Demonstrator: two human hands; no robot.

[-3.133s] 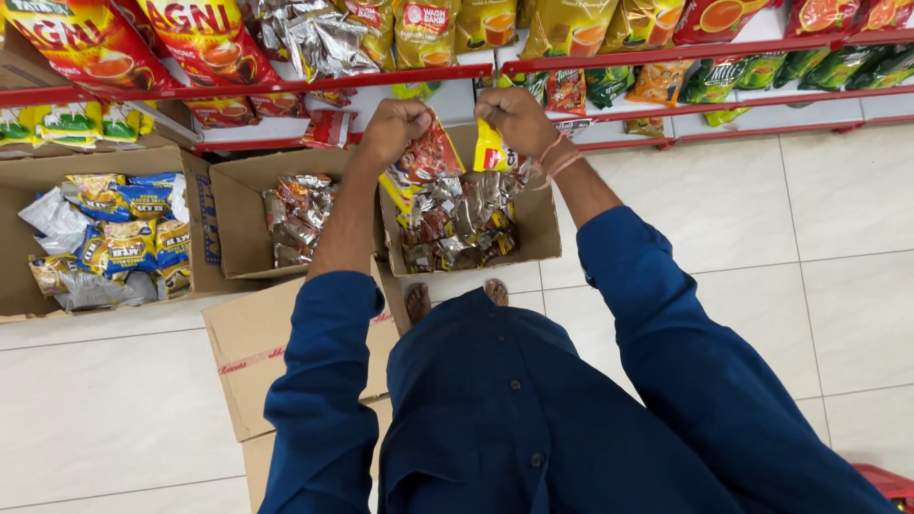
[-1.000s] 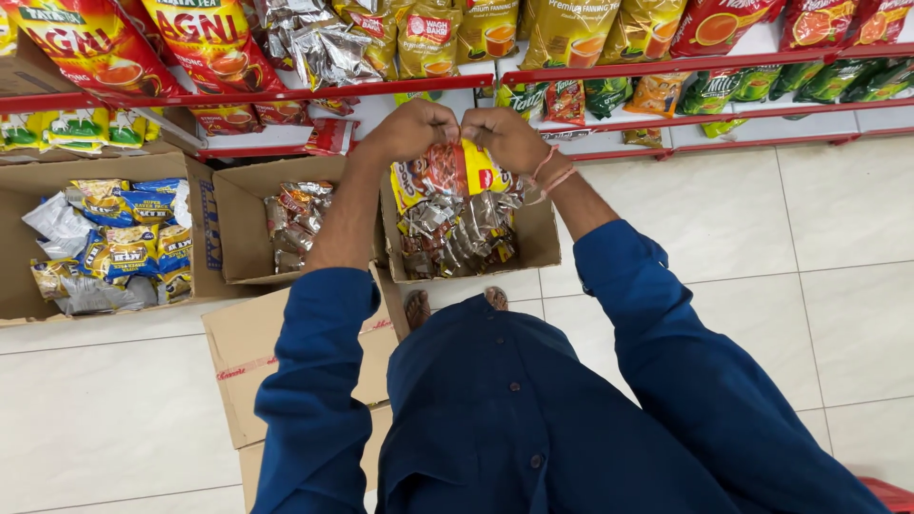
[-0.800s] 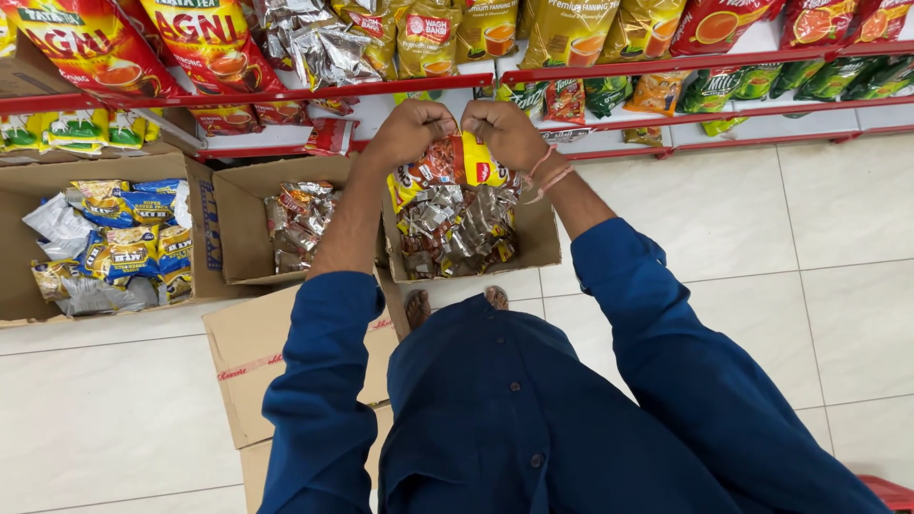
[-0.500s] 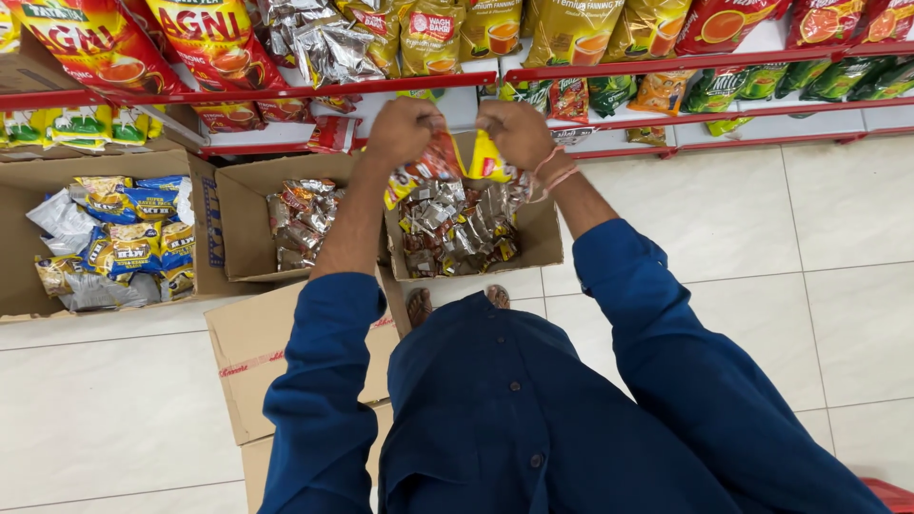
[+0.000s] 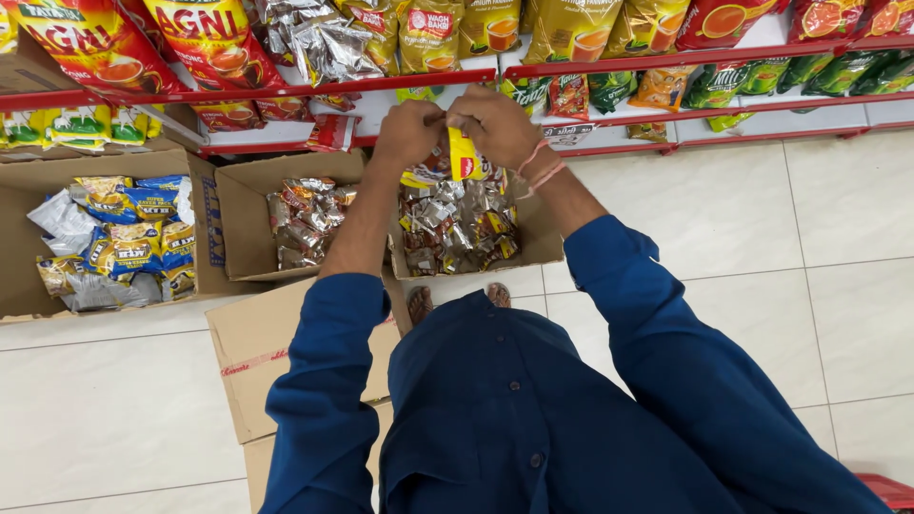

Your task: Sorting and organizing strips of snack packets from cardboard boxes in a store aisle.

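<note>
**Ana:** Head view is looking straight down on a person in dark blue sleeves. What are the hands doing?

**Ben:** Both are meeting over a small yellow sachet (image 5: 464,155). The left hand (image 5: 407,131) is pinching its top edge on one side and the right hand (image 5: 493,124) is pinching the other, so the fingers are clenching on the packet itself, not hanging loose. A pink thread band is sitting on the right wrist.

**Ana:** And where is the sachet sitting?

**Ben:** It is hanging just under the fingers, above an open cardboard box (image 5: 546,243). The sachet is looking flat, glossy and rectangular, with a red patch on it.

**Ana:** What is lying in that box?

**Ben:** A crinkly heap of small packets (image 5: 457,224), shiny foil in silver, brown and yellow, directly below the fingers.

**Ana:** Anything around it?

**Ben:** Left of the fingers a second open carton (image 5: 243,224) is holding similar silvery packets (image 5: 305,214). Farther left, a bigger carton (image 5: 19,247) is holding soft blue and yellow pouches (image 5: 124,243). A closed carton (image 5: 252,366) with a taped seam is lying on the pale tiled floor (image 5: 838,238), nearer the body than the fingers. Beyond the fingers, a red-edged shelf (image 5: 286,92) is carrying big glossy red, gold and green bags.

**Ana:** Is anything blocking the view?

**Ben:** The hands are covering the sachet's upper edge, and the torso is hiding most of the feet.
</note>
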